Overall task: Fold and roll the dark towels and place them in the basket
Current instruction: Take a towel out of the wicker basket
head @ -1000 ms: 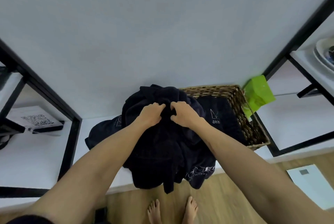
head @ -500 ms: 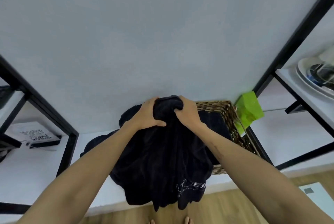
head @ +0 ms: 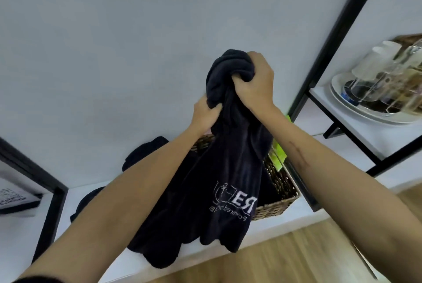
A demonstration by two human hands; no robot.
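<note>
A dark towel (head: 219,182) with pale lettering hangs in the air in front of the wall, bunched at its top. My right hand (head: 255,86) is shut on the bunched top. My left hand (head: 205,116) grips the same towel just below and to the left. Behind the hanging towel stands the woven basket (head: 278,202) on the white shelf, most of its inside hidden. More dark towels (head: 141,157) lie in a heap on the shelf left of the basket.
A green object (head: 279,159) sits behind the basket's right side. Black frame posts (head: 338,36) rise on the right; a shelf there carries plates and glassware (head: 376,95). A framed card (head: 13,198) stands far left. Wooden floor (head: 296,257) lies below the shelf edge.
Both hands have lifted one dark towel up off the heap, from shelf height to well above the basket. The camera has tilted upward.
</note>
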